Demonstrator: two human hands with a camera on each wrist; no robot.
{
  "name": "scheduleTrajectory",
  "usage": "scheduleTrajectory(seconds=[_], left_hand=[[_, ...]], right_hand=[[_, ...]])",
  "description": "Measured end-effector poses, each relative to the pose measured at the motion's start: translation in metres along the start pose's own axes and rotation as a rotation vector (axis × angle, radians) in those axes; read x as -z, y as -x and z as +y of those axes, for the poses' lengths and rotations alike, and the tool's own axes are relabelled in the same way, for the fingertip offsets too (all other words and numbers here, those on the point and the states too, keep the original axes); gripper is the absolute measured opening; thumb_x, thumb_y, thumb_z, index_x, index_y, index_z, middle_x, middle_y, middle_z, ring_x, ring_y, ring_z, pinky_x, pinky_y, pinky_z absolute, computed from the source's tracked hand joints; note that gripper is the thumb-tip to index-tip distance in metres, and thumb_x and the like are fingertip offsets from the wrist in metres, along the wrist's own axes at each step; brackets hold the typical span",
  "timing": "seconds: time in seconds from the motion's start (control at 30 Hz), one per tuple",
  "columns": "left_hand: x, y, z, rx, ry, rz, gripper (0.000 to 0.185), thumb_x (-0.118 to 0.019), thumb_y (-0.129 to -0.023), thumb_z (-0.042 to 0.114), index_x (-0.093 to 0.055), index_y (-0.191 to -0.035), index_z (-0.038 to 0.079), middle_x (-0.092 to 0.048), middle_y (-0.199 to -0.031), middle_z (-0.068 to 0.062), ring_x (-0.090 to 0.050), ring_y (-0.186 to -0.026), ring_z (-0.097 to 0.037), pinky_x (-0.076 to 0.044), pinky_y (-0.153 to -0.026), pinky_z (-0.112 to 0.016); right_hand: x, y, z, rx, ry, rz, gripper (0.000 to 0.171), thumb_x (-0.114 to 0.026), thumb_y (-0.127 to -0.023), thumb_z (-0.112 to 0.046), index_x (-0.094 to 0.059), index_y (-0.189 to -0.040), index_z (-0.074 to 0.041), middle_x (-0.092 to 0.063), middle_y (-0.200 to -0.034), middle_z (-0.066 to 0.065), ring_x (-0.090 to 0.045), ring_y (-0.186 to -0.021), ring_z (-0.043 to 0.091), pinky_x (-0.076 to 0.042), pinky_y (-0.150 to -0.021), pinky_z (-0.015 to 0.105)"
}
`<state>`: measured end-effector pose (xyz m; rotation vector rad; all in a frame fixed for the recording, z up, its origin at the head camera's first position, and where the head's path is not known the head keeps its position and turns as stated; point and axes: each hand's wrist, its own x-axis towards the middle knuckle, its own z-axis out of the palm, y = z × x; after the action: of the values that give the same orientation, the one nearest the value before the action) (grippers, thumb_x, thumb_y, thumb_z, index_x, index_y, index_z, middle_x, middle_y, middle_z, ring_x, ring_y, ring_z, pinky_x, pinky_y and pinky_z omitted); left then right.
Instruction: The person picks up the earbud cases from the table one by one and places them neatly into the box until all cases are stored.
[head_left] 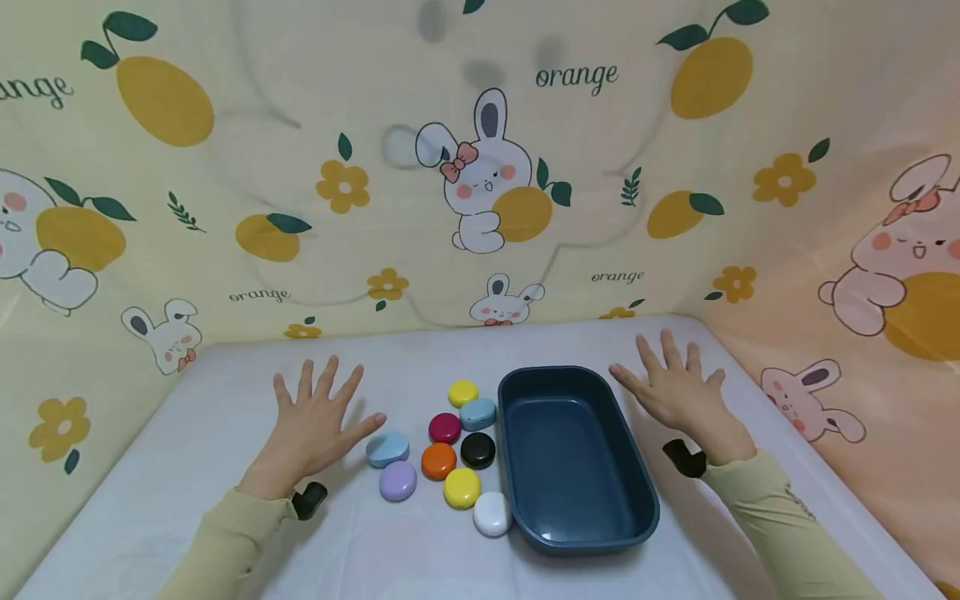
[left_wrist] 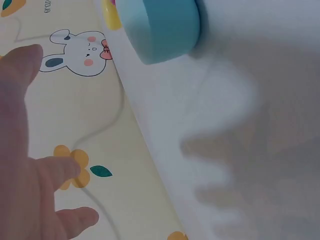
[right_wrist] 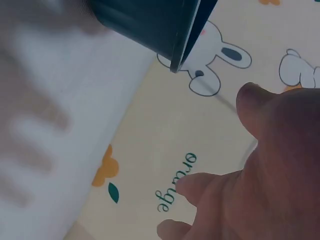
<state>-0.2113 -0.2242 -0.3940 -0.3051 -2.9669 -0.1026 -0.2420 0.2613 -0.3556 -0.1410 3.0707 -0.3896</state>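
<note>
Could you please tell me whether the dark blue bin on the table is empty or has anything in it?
Empty: the head view shows the blue bin's bare floor, with the coloured stones lying outside, on its left.

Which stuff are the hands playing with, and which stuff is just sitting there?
In the work:
left hand, open, beside the light blue stone
right hand, open, beside the dark blue tub
the other coloured stones, between hand and tub

Just there:
white table cover
bunny-and-orange cloth behind

Pale yellow sleeves (head_left: 780, 508), black wrist mounts (head_left: 684, 457)
</note>
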Motion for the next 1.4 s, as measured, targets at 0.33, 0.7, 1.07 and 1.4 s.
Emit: scheduleTrajectory(seconds=[0.33,0.7,1.07,1.4], left_hand=[[0.003,0.004,0.003,-0.009,0.121,0.042,0.076,-0.050,-0.097,0.058,-0.043,-0.146,0.001,-0.036,-0.150,-0.026,-0.027,-0.136,-0.049,-0.001,-0.104,-0.077],[0.004,0.025,0.033,0.027,0.385,0.084,0.055,-0.059,-0.098,0.035,-0.051,-0.139,-0.001,-0.048,-0.141,-0.022,-0.042,-0.129,-0.043,-0.028,-0.107,-0.065],[0.009,0.047,0.043,0.080,0.603,0.023,0.062,-0.053,-0.100,0.047,-0.047,-0.143,0.003,-0.044,-0.146,-0.017,-0.037,-0.135,-0.038,-0.032,-0.108,-0.059],[0.002,0.057,0.058,0.168,0.789,0.038,0.048,-0.066,-0.095,0.031,-0.056,-0.136,0.007,-0.056,-0.135,-0.009,-0.054,-0.119,-0.029,-0.048,-0.096,-0.053]], right_hand=[[-0.002,0.007,-0.003,0.112,-0.134,-0.139,0.079,-0.035,-0.105,-0.049,-0.032,-0.138,0.023,-0.032,-0.140,0.044,-0.029,-0.129,0.060,-0.029,-0.102,0.069],[-0.012,0.017,-0.013,0.067,-0.462,-0.231,0.043,-0.041,-0.105,-0.022,-0.055,-0.128,0.012,-0.061,-0.119,0.025,-0.058,-0.108,0.041,-0.053,-0.082,0.051],[-0.018,0.033,-0.016,0.085,-0.704,-0.304,0.035,-0.042,-0.104,-0.007,-0.051,-0.129,0.016,-0.066,-0.111,0.020,-0.064,-0.101,0.032,-0.058,-0.074,0.045],[-0.031,0.053,-0.014,0.049,-0.863,-0.261,0.039,-0.043,-0.104,-0.007,-0.045,-0.137,0.015,-0.063,-0.119,0.024,-0.063,-0.106,0.033,-0.058,-0.079,0.046]])
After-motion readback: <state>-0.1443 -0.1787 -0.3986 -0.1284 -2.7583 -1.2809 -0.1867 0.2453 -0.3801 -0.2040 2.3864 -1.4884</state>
